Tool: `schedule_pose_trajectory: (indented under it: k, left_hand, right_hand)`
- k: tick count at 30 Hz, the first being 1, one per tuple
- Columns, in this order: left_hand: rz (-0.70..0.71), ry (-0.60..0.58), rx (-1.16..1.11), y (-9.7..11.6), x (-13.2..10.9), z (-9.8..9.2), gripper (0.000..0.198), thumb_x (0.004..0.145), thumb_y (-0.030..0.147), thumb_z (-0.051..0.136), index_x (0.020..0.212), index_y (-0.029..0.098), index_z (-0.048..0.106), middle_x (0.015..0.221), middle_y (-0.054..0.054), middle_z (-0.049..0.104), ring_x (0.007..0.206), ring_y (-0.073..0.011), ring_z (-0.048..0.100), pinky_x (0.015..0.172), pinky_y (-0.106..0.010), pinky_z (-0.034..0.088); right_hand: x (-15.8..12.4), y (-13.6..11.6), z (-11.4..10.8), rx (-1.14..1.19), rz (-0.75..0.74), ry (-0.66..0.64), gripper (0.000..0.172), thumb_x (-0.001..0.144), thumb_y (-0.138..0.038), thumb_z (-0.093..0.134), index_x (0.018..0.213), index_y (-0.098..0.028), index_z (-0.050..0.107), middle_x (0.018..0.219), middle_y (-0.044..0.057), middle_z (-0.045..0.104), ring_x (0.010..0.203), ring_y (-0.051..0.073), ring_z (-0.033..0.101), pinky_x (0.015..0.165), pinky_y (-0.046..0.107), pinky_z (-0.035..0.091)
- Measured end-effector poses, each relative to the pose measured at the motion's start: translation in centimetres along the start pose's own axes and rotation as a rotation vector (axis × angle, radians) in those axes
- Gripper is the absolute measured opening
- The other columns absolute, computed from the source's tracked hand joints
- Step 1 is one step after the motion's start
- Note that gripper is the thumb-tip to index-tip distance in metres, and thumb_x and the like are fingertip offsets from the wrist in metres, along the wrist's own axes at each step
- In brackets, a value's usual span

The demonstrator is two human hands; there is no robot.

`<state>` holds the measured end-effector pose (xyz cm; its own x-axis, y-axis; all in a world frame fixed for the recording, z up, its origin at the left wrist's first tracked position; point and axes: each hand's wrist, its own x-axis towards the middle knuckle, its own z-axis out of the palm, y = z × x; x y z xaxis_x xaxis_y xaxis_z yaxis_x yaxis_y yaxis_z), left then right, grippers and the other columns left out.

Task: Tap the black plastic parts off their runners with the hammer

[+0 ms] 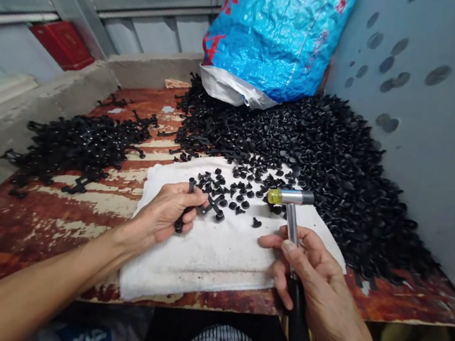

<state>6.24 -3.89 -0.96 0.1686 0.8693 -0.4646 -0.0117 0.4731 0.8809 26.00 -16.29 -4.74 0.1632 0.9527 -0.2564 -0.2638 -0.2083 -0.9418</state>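
My left hand (pixel 172 211) is closed around a black plastic cross-shaped part (pixel 211 206) with round ends, held just above a white cloth (pixel 197 270). In my right hand (pixel 315 266) is a small mallet (pixel 291 197) with a chrome neck, a yellow tip at one end, a dark tip at the other and a black handle. Its head points up, over the cloth's right half. Between the hands, several small black mushroom-shaped plugs (pixel 246 187) lie loose on the cloth, one plug (pixel 256 223) apart from the others.
A large heap of black plugs (pixel 337 168) covers the table's right and back. Cross-shaped black parts (pixel 84 143) are piled at the left. A blue woven sack (pixel 274 37) rests on the heap. A grey panel (pixel 445 137) borders the right; a red box (pixel 62 44) sits at back left.
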Motion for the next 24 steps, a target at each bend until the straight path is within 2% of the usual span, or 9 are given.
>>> schedule_pose_trajectory:
  k: [4, 9, 14, 19, 24]
  left_hand:
    - [0.013, -0.022, 0.009, -0.20, 0.10, 0.15, 0.011, 0.069, 0.010, 0.070, 0.068, 0.012, 0.059, 0.063, 0.001, 0.062, 0.031, -0.0019, 0.037, 0.027, -0.015, 0.030]
    - [0.015, -0.025, 0.016, -0.20, 0.20, 0.19, 0.010, 0.070, 0.007, 0.067, 0.066, 0.012, 0.059, 0.062, 0.001, 0.061, 0.031, -0.0018, 0.037, 0.027, -0.014, 0.029]
    - [0.013, -0.019, 0.020, -0.16, 0.14, 0.14, 0.010, 0.070, 0.008, 0.067, 0.066, 0.011, 0.059, 0.061, 0.001, 0.060, 0.031, -0.0017, 0.037, 0.027, -0.015, 0.028]
    - [0.016, -0.027, 0.022, -0.38, 0.29, 0.06, 0.011, 0.069, 0.010, 0.069, 0.066, 0.012, 0.060, 0.059, 0.002, 0.059, 0.031, -0.0017, 0.037, 0.027, -0.014, 0.029]
    - [0.018, -0.029, 0.023, -0.40, 0.42, -0.05, 0.010, 0.070, 0.009, 0.068, 0.066, 0.011, 0.060, 0.062, 0.001, 0.061, 0.031, -0.0016, 0.038, 0.027, -0.014, 0.029]
  right_hand:
    - [0.03, -0.10, 0.04, -0.006, -0.014, -0.001, 0.036, 0.083, -0.052, 0.065, 0.097, -0.022, 0.051, 0.062, -0.003, 0.066, 0.033, 0.006, 0.040, 0.034, 0.020, 0.038]
    - [0.17, -0.02, 0.02, 0.007, -0.006, 0.010, 0.036, 0.083, -0.052, 0.066, 0.097, -0.022, 0.050, 0.075, 0.001, 0.071, 0.033, 0.005, 0.042, 0.033, 0.020, 0.038]
    - [0.07, 0.02, 0.03, -0.003, 0.003, -0.016, 0.035, 0.084, -0.052, 0.065, 0.097, -0.022, 0.051, 0.063, -0.002, 0.067, 0.033, 0.006, 0.040, 0.034, 0.020, 0.036]
    - [0.09, -0.05, 0.03, 0.002, -0.006, -0.015, 0.034, 0.084, -0.051, 0.065, 0.096, -0.022, 0.051, 0.063, -0.002, 0.067, 0.033, 0.005, 0.040, 0.034, 0.019, 0.036]
    - [0.03, -0.14, -0.02, 0.005, -0.010, -0.016, 0.035, 0.084, -0.052, 0.066, 0.097, -0.022, 0.051, 0.055, -0.006, 0.061, 0.033, 0.006, 0.040, 0.034, 0.018, 0.036]
